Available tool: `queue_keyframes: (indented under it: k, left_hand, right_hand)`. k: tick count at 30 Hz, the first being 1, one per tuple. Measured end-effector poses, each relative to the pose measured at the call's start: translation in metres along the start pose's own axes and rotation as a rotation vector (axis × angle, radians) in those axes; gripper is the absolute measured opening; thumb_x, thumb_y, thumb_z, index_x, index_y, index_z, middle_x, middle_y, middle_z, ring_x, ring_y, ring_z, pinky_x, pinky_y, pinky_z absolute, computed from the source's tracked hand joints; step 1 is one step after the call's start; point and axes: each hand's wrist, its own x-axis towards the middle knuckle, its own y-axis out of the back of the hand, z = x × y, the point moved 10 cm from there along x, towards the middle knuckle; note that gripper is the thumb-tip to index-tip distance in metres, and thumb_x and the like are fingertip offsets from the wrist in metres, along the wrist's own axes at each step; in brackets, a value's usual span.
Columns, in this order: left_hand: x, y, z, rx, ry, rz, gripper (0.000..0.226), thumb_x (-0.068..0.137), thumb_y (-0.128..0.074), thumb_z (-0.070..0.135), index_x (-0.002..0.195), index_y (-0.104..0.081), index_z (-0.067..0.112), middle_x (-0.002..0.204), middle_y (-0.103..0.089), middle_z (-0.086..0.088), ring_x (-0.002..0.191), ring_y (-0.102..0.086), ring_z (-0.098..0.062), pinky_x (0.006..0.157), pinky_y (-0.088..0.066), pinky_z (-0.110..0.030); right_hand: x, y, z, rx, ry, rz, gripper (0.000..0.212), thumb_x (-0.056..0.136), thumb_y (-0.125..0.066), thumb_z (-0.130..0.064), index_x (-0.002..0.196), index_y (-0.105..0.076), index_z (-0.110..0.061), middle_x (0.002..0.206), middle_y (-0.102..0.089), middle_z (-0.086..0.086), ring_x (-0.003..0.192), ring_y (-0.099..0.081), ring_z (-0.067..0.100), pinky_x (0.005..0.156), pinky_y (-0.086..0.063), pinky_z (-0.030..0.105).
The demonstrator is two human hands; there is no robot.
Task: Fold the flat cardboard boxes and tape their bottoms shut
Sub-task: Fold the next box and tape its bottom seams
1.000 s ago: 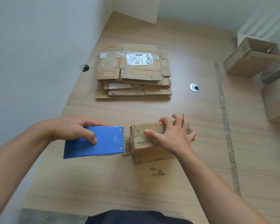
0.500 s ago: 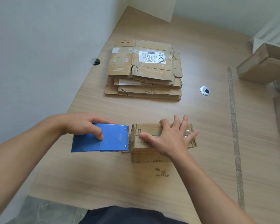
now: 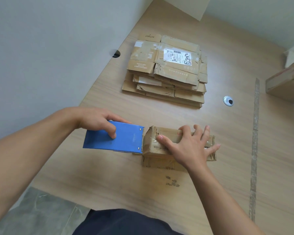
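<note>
Wood-grain counter by a pale wall. Left hand grips the blue tape dispenser, toothed end touching the left end of the small folded box; right hand lies flat, fingers spread, pressing its taped top, box at mid-counter, stack of flat boxes well apart behind. Judgement: hold the flaps down hard, tilt the teeth into the box edge for 1 clean cut, then rub the tape tail down the side wall.

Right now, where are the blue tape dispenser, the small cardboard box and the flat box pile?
Blue tape dispenser (image 3: 126,141): head view, flat side.
Small cardboard box (image 3: 151,141): head view, left end.
Flat cardboard box pile (image 3: 176,70): head view, top sheet.
</note>
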Motion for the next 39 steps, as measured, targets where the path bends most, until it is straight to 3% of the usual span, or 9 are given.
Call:
queue_keyframes:
  k: [4,9,15,21,27,33,39]
  left_hand:
    - [0.011,-0.001,0.010,0.041,0.010,-0.004,0.055,0.063,-0.062,0.039,0.110,-0.061,0.068,0.109,-0.068,0.022,0.104,-0.063,-0.008,0.096,-0.045,-0.030]
    - [0.019,-0.002,0.020,0.068,-0.028,0.004,0.047,0.068,-0.063,0.049,0.114,-0.063,0.061,0.103,-0.070,0.025,0.099,-0.066,-0.005,0.094,-0.049,-0.030]
    - [0.014,-0.002,0.029,0.126,-0.091,0.096,0.035,0.092,-0.067,0.039,0.122,-0.061,0.057,0.108,-0.069,0.025,0.099,-0.064,-0.001,0.090,-0.048,-0.026]
    - [0.005,0.001,0.054,0.334,-0.075,0.211,0.035,0.091,-0.060,0.049,0.126,-0.061,0.050,0.113,-0.065,0.016,0.102,-0.057,-0.012,0.092,-0.049,-0.035]
    - [0.001,0.001,0.072,0.465,-0.019,0.261,0.037,0.088,-0.058,0.053,0.125,-0.062,0.047,0.108,-0.064,0.012,0.097,-0.057,-0.016,0.078,-0.051,-0.033]
    - [-0.006,-0.004,0.088,0.554,0.011,0.302,0.038,0.089,-0.057,0.049,0.125,-0.064,0.040,0.105,-0.063,0.008,0.097,-0.057,-0.019,0.082,-0.053,-0.036]
    - [-0.002,-0.014,0.098,0.644,0.052,0.387,0.029,0.085,-0.058,0.044,0.110,-0.069,0.033,0.099,-0.065,0.006,0.091,-0.060,-0.022,0.062,-0.040,-0.030]
  right_hand:
    - [0.000,-0.001,-0.001,-0.005,0.018,0.011,0.087,0.062,-0.034,-0.101,0.122,-0.044,-0.039,0.161,-0.014,0.005,0.151,0.019,0.024,0.109,0.008,0.075]
    - [0.000,-0.002,0.000,-0.015,0.027,0.011,0.087,0.063,-0.032,-0.099,0.124,-0.044,-0.038,0.161,-0.014,0.006,0.151,0.018,0.024,0.109,0.008,0.075]
    - [0.000,-0.001,-0.002,-0.034,0.040,0.025,0.087,0.064,-0.032,-0.099,0.123,-0.045,-0.037,0.159,-0.018,0.006,0.151,0.013,0.025,0.109,0.008,0.075]
    - [-0.001,0.000,-0.003,-0.047,0.055,0.036,0.088,0.064,-0.032,-0.098,0.124,-0.046,-0.035,0.159,-0.020,0.006,0.152,0.011,0.027,0.109,0.007,0.076]
    - [-0.002,0.000,-0.002,-0.071,0.069,0.051,0.095,0.062,-0.025,-0.100,0.128,-0.045,-0.035,0.160,-0.020,0.007,0.152,0.011,0.028,0.109,0.007,0.076]
    - [-0.002,0.001,-0.002,-0.106,0.103,0.058,0.097,0.062,-0.020,-0.101,0.127,-0.044,-0.034,0.161,-0.019,0.006,0.152,0.010,0.028,0.108,0.005,0.078]
    - [0.001,0.004,-0.002,-0.099,0.141,0.066,0.098,0.061,-0.022,-0.102,0.125,-0.047,-0.032,0.161,-0.020,0.004,0.152,0.009,0.024,0.107,0.005,0.079]
